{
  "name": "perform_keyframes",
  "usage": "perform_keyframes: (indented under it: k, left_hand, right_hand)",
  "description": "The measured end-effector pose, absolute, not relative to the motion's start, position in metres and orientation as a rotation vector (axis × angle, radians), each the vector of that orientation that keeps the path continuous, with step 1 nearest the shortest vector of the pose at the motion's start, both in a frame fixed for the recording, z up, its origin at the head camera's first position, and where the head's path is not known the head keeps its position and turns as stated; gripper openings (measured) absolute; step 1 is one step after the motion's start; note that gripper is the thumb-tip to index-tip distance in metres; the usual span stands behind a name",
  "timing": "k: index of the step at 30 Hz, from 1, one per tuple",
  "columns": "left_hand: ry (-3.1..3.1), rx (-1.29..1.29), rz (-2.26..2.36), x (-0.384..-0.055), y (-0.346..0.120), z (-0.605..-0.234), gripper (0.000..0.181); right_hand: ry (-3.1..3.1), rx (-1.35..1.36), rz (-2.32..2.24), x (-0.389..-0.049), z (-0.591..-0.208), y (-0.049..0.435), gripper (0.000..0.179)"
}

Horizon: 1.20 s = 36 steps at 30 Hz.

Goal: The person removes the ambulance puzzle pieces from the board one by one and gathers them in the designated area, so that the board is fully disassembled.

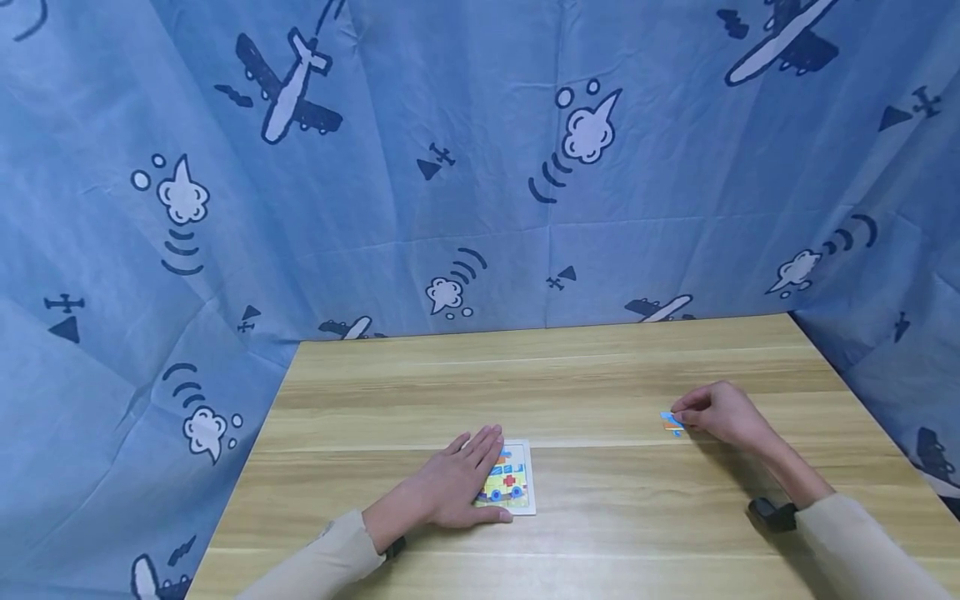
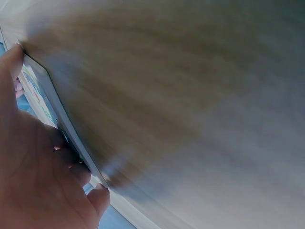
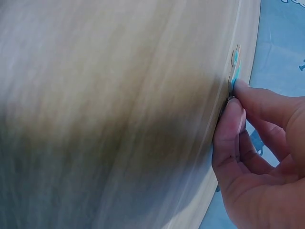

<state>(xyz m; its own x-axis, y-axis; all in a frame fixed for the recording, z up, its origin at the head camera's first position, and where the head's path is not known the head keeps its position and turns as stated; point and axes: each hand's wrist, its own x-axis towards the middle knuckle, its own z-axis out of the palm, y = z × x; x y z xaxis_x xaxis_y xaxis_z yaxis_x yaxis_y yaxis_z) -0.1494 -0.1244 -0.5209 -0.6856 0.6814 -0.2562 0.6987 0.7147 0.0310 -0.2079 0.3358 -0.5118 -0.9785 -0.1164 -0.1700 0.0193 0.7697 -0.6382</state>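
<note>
Wood-grain counter [image 1: 600,542] in front of us, w/ blue cloth [image 1: 495,200] printed w/ planes & clouds behind. Our L grip [image 1: 453,486] is wide: fingers straight, lying across the L part of a puzzle board [image 1: 532,483], thumb by its near edge. Board's flat on the counter, nr. the middle, white rim, pic of a yellow vehicle w/ red cross. Our R grip [image 1: 726,413] is narrow, pinching a small puzzle pc. [image 1: 669,424] (blue & orange, w/ a tab) btwn thumb & fingers. Pc. is R of the board, well apart, low over the counter; can't tell if it touches. We've pale sleeves [image 1: 862,542] on both arms & a dark wristband [image 1: 772,515] on the R.
</note>
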Motion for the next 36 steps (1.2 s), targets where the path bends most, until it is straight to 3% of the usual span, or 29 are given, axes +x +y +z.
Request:
perform_keyframes:
  k: [12, 19, 36]
  left_hand:
    - [2.656, 1.097, -0.079, -0.147, -0.122, -0.518, 0.111]
    - [2.656, 1.081, -0.072, -0.148, -0.122, -0.517, 0.110]
    - [2.671, 0.987, 0.080, -0.155, -0.135, -0.513, 0.111]
  right_hand:
    - [2.735, -0.105, -0.986, -0.206, -0.510, 0.340, 0.022]
    - [2.757, -0.207, -1.004, -0.209, -0.490, 0.329, 0.027]
    - [2.616, -0.611, -1.070, -0.204, -0.475, 0.192, 0.010]
